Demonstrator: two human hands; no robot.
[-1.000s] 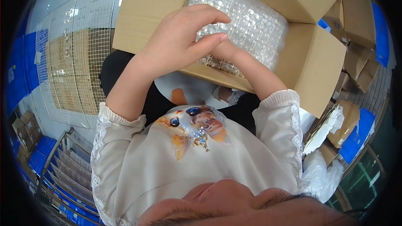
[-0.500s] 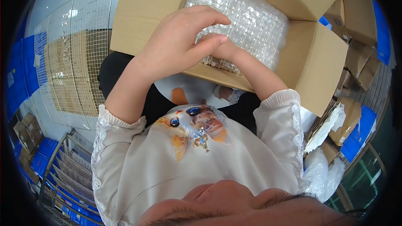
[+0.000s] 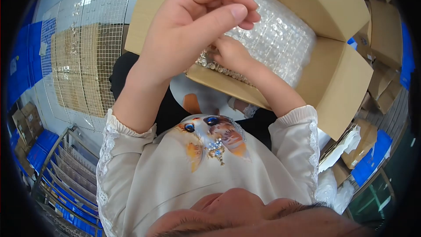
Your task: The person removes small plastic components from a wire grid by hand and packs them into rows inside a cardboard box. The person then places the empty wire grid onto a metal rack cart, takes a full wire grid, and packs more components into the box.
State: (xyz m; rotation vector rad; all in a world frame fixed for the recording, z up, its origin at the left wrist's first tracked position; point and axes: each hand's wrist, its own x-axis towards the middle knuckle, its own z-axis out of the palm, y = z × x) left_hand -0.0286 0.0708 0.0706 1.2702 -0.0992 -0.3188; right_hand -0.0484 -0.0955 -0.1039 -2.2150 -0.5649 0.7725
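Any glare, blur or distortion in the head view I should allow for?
Head view: fisheye distortion bows the wire grid and darkens the corners; bright glints speckle the clear wrap, whose right edge looks soft; a glare spot shows through the grid's upper part; the left hand is evenly lit, with no hard shadow across it.

- A big, flat, silver wire grid [image 3: 84,61] on the left side of the view
- Below it, a grey metal rack [image 3: 53,162] with thin grey sheets [image 3: 72,176]
- Brown cardboard boxes [image 3: 386,30] piled at the right
- Crumpled clear plastic [image 3: 326,193] at the lower right
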